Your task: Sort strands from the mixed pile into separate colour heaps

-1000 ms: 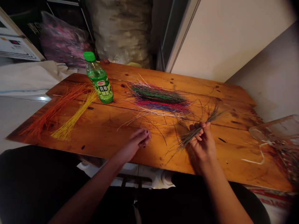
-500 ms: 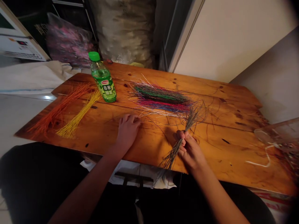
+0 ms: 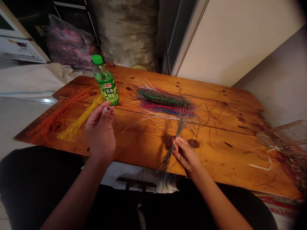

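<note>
My right hand (image 3: pixel 184 151) is closed round the middle of a bundle of dark grey strands (image 3: pixel 180 127), which fans out at both ends near the table's front edge. Raised in front of the bottle, my left hand (image 3: pixel 102 131) has its thumb and fingertips pinched together; what they hold, if anything, is too small to make out. A pile of green, red, blue and white strands (image 3: pixel 165 100) lies beyond my right hand. Yellow strands (image 3: pixel 80 119) and orange strands (image 3: pixel 59 111) are spread to the left.
A green-capped bottle (image 3: pixel 106 84) stands on the wooden table (image 3: pixel 216 163) behind my left hand. At the right edge is a clear plastic container (image 3: pixel 283 134) beside a white strip (image 3: pixel 270 161). Bags stand behind the table.
My left hand has lifted off the table and moved left, towards the bottle, its fingers now pinched. My right hand has shifted slightly left with the grey bundle.
</note>
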{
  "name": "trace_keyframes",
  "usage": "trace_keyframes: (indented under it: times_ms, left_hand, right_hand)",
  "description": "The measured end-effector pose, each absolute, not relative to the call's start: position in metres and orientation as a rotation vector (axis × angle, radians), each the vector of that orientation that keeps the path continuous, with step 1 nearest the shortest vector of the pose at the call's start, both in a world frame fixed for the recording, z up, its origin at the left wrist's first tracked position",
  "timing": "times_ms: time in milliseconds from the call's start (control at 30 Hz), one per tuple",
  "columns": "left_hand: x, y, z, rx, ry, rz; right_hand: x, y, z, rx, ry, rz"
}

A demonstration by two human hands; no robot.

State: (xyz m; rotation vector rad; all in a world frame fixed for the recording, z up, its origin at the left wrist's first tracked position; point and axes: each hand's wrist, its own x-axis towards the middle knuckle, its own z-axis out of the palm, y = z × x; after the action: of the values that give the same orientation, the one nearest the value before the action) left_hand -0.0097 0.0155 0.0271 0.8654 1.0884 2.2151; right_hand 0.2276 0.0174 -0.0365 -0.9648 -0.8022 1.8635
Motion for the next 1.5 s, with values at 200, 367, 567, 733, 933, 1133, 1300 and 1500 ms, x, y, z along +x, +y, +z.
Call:
trace_keyframes:
  times_ms: [200, 367, 567, 733, 933, 1133, 1300, 1500]
  left_hand:
    - [0.011, 0.011, 0.015, 0.585, 0.919, 1.615]
    - [0.045, 0.004, -0.006, 0.766, 0.997, 1.287]
    - [0.057, 0.000, -0.012, 0.921, 1.028, 1.194]
    - [0.057, 0.001, -0.014, 0.995, 1.069, 1.233]
    - [0.057, 0.000, -0.018, 1.124, 1.094, 1.243]
    - [0.057, -0.001, -0.016, 1.110, 1.146, 1.290]
    - [0.057, 0.000, -0.015, 1.060, 1.173, 1.356]
    - [0.055, 0.003, -0.016, 0.987, 1.161, 1.497]
  right_hand:
    - [0.224, 0.015, -0.036, -0.985, -0.894, 1.894]
    - [0.218, 0.010, -0.038, -0.989, -1.008, 1.922]
    - [0.211, 0.006, -0.035, -0.979, -1.153, 1.907]
    - [0.212, 0.007, -0.035, -0.983, -1.162, 1.937]
    - [0.214, 0.007, -0.034, -0.981, -1.230, 1.946]
    - [0.216, 0.007, -0.037, -0.989, -1.309, 1.938]
    - [0.216, 0.007, -0.037, -0.999, -1.340, 1.919]
    - [0.216, 0.007, -0.037, -1.011, -1.413, 1.893]
